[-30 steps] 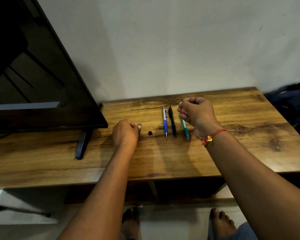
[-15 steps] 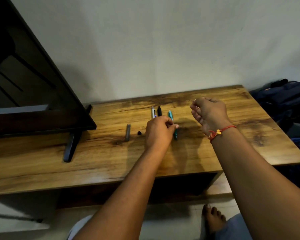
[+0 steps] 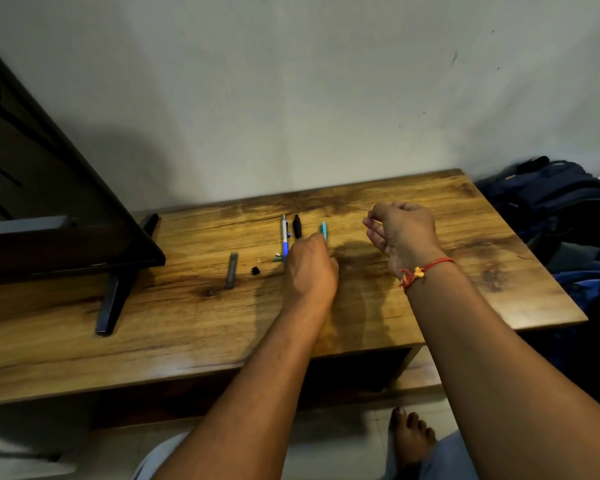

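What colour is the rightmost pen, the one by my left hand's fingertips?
Teal; the pen by the left hand shows best in the head view.

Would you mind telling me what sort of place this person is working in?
Probably a room at home: a television stands on a low wooden table against a plain wall, with a backpack beside it.

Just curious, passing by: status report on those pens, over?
Left hand down on teal pen, grip hidden. Right hand pinches thin rod. Black pen, blue pen close alongside.
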